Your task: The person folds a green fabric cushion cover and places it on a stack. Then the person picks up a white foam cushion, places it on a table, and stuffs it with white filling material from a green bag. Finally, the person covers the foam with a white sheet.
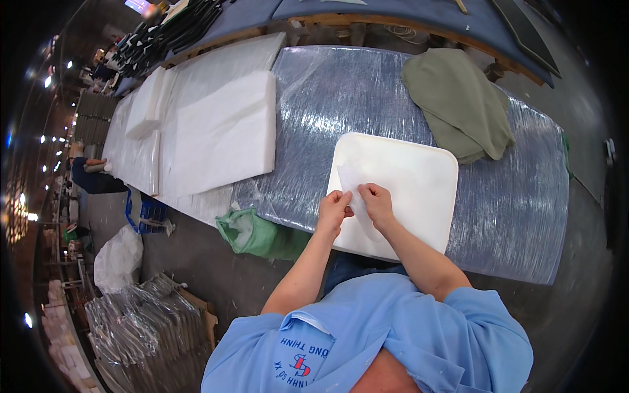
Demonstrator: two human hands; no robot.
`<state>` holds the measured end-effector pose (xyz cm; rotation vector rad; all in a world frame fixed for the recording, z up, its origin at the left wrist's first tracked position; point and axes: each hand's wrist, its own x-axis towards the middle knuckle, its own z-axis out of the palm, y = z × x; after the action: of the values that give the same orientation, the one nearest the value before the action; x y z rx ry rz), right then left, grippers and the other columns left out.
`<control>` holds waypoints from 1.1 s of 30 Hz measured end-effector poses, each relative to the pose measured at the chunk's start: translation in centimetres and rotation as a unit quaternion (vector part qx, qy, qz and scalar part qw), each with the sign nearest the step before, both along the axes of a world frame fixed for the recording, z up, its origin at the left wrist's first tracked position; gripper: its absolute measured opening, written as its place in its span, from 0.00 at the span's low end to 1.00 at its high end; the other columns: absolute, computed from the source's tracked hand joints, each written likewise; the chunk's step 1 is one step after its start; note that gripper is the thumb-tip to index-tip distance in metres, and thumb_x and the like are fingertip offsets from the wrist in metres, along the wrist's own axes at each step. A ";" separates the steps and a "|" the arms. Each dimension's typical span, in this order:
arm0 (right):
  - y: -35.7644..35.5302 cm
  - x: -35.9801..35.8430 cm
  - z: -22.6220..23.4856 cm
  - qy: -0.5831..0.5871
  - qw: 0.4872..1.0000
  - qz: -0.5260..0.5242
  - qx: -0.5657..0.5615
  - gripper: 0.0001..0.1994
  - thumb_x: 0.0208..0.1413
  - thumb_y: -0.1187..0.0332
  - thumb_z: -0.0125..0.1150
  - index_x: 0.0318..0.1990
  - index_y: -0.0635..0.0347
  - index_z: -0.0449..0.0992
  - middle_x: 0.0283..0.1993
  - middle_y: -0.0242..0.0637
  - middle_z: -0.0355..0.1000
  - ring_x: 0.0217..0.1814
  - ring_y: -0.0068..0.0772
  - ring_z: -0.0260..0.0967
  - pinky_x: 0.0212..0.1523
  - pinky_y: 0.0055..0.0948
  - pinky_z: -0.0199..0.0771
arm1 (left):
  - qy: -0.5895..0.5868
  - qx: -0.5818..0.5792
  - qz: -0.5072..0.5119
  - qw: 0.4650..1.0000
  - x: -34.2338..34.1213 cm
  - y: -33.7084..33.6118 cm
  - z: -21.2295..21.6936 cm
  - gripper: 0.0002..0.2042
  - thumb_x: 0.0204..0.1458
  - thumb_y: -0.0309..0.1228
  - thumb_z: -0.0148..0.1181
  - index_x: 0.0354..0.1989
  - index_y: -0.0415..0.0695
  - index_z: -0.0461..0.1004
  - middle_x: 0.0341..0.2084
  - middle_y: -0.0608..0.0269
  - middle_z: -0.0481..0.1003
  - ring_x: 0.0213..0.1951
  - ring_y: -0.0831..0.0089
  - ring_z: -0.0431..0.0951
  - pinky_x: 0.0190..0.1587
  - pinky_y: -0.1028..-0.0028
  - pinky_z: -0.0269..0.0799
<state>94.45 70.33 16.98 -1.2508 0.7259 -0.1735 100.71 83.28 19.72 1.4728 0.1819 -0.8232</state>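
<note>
A white square pad with rounded corners (419, 190) lies in front of me on the plastic-wrapped table. Over its left part runs a thin, whitish strip of soft sheet (349, 175). My left hand (335, 209) pinches the strip at the pad's left side, fingers closed. Close beside it, my right hand (377, 204) also pinches the strip between thumb and fingers. Both hands are just above the pad, a small gap apart. Part of the strip hangs below the hands toward the pad's near edge.
Folded olive-green cloth (455, 105) lies beyond the pad. White wadding sheets (226, 128) rest on the table's left part. A green sack (249, 232) hangs at the near edge. Plastic-wrapped stacks (147, 327) stand on the floor, lower left. Another person (95, 177) is at far left.
</note>
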 end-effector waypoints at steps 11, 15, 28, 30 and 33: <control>-1.6 -2.5 0.1 -0.028 0.996 0.022 0.083 0.08 0.61 0.66 0.67 0.34 0.62 0.81 0.28 0.25 0.74 0.29 0.15 0.65 0.30 0.22 0.66 | -0.002 -0.002 0.003 1.000 -0.1 -1.6 1.6 0.09 0.63 0.33 0.63 0.32 0.45 0.74 0.25 0.68 0.75 0.22 0.79 0.73 0.31 0.74 0.78; -1.0 -2.1 1.7 -0.062 0.984 -0.026 0.164 0.10 0.61 0.65 0.68 0.32 0.62 0.81 0.27 0.26 0.74 0.29 0.15 0.65 0.30 0.23 0.67 | -0.034 0.021 -0.074 0.996 0.1 -1.1 1.4 0.08 0.63 0.34 0.63 0.33 0.46 0.73 0.25 0.69 0.75 0.22 0.80 0.73 0.31 0.75 0.77; -0.3 -1.5 3.7 -0.089 0.965 -0.142 0.203 0.08 0.62 0.65 0.67 0.40 0.60 0.82 0.35 0.29 0.77 0.37 0.19 0.71 0.37 0.25 0.72 | 0.037 -0.023 -0.217 0.975 0.4 -2.5 2.3 0.11 0.63 0.31 0.63 0.49 0.40 0.79 0.38 0.65 0.82 0.39 0.78 0.79 0.44 0.74 0.75; 0.5 -2.0 3.8 -0.052 0.977 -0.096 0.182 0.09 0.61 0.64 0.67 0.41 0.60 0.82 0.37 0.29 0.78 0.39 0.20 0.73 0.39 0.25 0.73 | 0.012 -0.016 -0.250 0.968 1.3 -2.3 1.7 0.12 0.63 0.29 0.62 0.51 0.39 0.79 0.40 0.64 0.82 0.41 0.78 0.79 0.45 0.75 0.74; 0.6 -2.8 2.5 -0.050 0.975 -0.122 0.179 0.10 0.60 0.64 0.70 0.42 0.62 0.83 0.39 0.31 0.79 0.38 0.21 0.73 0.40 0.26 0.72 | -0.004 0.003 -0.288 0.958 1.2 -3.1 1.3 0.10 0.63 0.30 0.62 0.47 0.37 0.81 0.38 0.66 0.81 0.39 0.80 0.77 0.44 0.78 0.72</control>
<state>91.65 70.90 19.49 -0.8027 0.7828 -0.2919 101.86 80.23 21.02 1.5548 -0.2678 -1.2809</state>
